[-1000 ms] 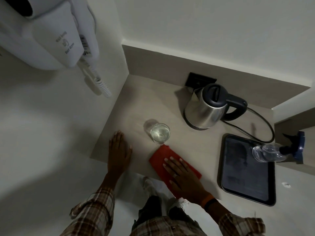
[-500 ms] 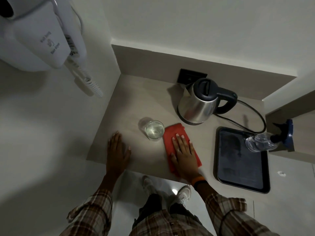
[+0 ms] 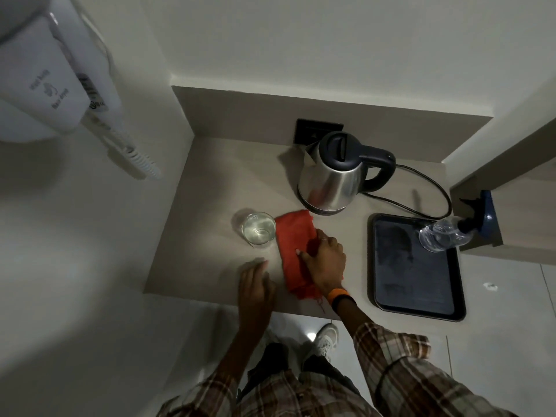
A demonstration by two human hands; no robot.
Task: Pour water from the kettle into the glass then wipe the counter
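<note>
A steel kettle with a black lid and handle stands at the back of the beige counter. A glass with water in it stands left of a red cloth lying on the counter. My right hand rests on the cloth's right side with its fingers curled into the fabric. My left hand lies flat on the counter near the front edge, just left of the cloth, holding nothing.
A black tray lies on the right with a clear spray bottle at its far corner. The kettle's cord loops behind the tray. A wall-mounted hair dryer hangs at the upper left. The floor lies below the counter's front edge.
My right hand went from flat on the cloth to fingers curled into it. My left hand slid right along the front edge toward the cloth.
</note>
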